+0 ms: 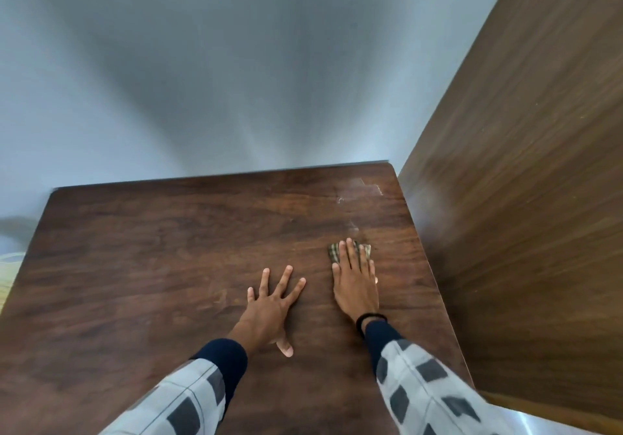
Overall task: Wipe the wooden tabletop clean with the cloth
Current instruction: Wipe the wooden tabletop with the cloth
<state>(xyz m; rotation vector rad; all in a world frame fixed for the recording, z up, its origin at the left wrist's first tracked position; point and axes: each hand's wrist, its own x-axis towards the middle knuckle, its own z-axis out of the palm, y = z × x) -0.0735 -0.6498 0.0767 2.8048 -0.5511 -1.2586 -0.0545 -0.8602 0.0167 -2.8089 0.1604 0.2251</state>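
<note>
Presently, right hand (354,283), fingers straight, presses the checked cloth (350,251) flat, right of frame centre on the wooden tabletop (151,266). Left hand (269,306) rests splayed beside, holding nothing.

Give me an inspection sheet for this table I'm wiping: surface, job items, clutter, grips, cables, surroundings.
Surface: dark wooden tabletop; pale smears near its far right corner.
Job's things: checked cloth lying on the tabletop's right side, on the near side of the smears.
Clutter: nothing seen.
Grips: right hand pressed flat on the cloth, fingers straight; left hand spread flat on bare wood, holding nothing.
Cables: nothing seen.
Surroundings: grey wall behind the table; wooden panel standing along its right edge.
</note>
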